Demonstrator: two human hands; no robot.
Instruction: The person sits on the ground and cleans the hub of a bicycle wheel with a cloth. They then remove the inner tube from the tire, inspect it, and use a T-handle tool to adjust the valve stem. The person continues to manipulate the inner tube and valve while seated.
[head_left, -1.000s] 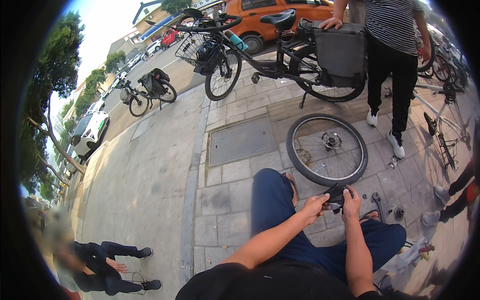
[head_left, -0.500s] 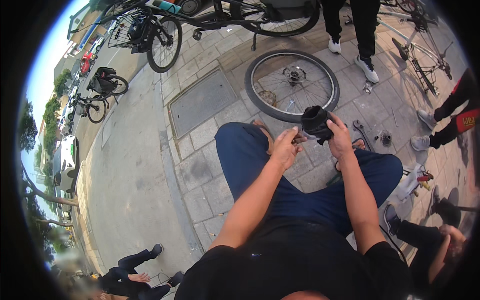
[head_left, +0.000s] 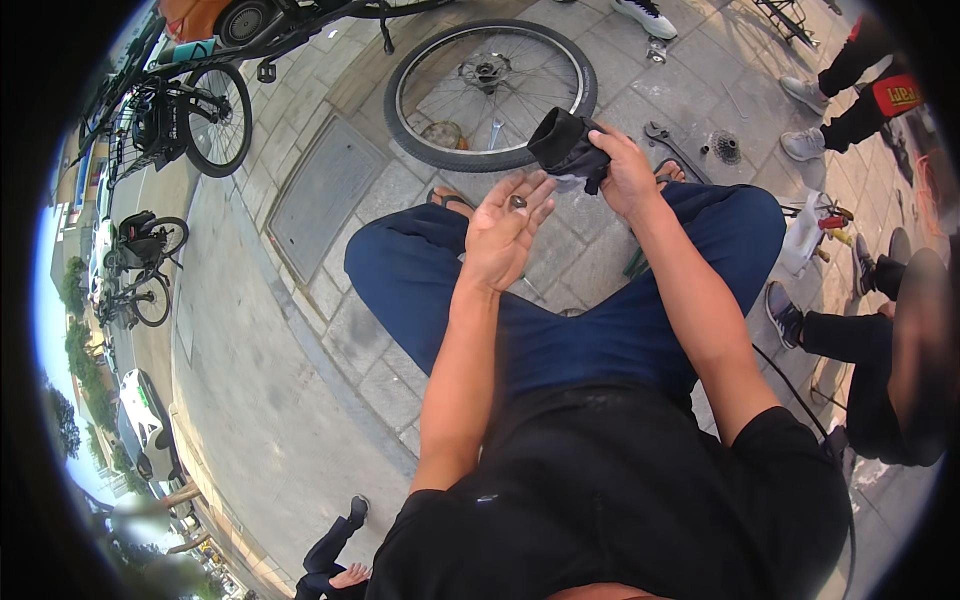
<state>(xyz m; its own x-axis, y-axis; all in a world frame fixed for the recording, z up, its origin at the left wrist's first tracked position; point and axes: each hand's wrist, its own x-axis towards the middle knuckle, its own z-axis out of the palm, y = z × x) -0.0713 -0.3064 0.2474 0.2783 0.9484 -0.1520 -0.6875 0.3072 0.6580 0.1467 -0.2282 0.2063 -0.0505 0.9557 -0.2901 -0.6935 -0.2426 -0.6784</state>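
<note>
The scene is outdoors, on a pavement of grey stone slabs (head_left: 370,345). The left hand (head_left: 497,240) is turned with the palm up, its fingers open, and a small dark round part (head_left: 518,202) lies on them. The fingers of the right hand (head_left: 628,172) grip a black pouch (head_left: 568,140), just right of the left hand and above the slabs. On the far side, a bicycle wheel (head_left: 485,74) lies flat. Right of it rest a wrench (head_left: 680,153) and a toothed cassette (head_left: 726,147). On the left, a rectangular cover (head_left: 325,192) is set among the slabs; beyond it, a bicycle (head_left: 220,122) stands. Further left, a white car (head_left: 146,420) is by the road.
</note>
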